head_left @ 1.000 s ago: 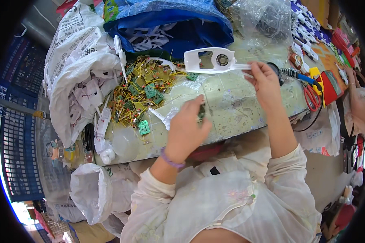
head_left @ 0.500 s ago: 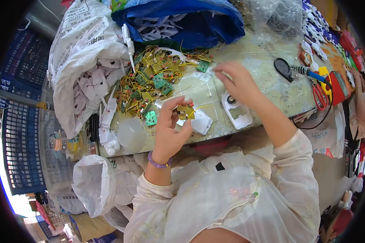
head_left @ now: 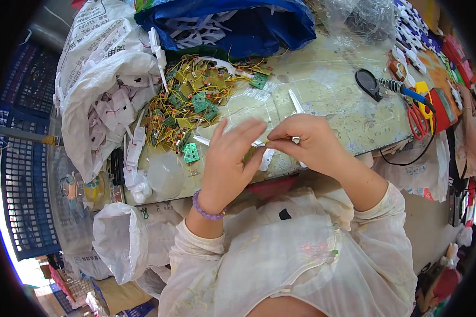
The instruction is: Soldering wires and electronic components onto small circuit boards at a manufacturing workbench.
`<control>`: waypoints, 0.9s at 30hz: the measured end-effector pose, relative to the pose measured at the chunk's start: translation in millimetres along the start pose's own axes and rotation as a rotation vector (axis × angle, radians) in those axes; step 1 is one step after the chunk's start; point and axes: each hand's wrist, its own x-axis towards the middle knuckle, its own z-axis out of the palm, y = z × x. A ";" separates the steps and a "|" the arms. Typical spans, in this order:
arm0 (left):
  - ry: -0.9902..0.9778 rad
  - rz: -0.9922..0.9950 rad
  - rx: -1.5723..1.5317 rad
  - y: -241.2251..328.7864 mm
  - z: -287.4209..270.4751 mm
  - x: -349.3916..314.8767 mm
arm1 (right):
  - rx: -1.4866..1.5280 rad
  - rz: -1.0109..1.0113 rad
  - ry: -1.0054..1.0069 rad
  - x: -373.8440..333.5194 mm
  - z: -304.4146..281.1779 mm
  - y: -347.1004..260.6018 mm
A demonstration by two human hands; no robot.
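Note:
Over the front edge of the bench, my hands meet at the fingertips. My left hand, with a purple bead bracelet at the wrist, has its thumb and fingers round a small circuit board, mostly hidden behind them. Thumb and forefinger of my right hand pinch together at the board's edge; what lies between them is too small to tell. White plastic casing parts lie beneath the hands, mostly covered. Left of my hands, a loose green circuit board lies near the heap of wired circuit boards.
A white woven sack of white parts stands at the left, a blue bag at the back. At the right are a soldering iron, red-handled scissors and a black-rimmed round piece. An opened white bag hangs below the bench.
My right hand has come left and nearer, from the bare bench to the board in my left hand. The left hand has turned over the board, now largely hiding it.

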 end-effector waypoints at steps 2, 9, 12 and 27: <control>-0.013 -0.062 -0.083 0.0 2.8 3.0 | 0.137 0.180 0.054 -0.2 -2.1 -2.9; -0.046 -0.288 -0.306 2.4 9.7 8.3 | 0.534 0.327 0.182 -11.2 -6.2 1.7; -0.037 -0.325 -0.469 10.1 14.5 13.1 | 0.501 0.276 0.203 -12.0 -1.3 2.6; 0.017 -0.532 -0.693 7.8 26.4 14.8 | 0.591 0.289 0.369 -20.8 9.8 10.7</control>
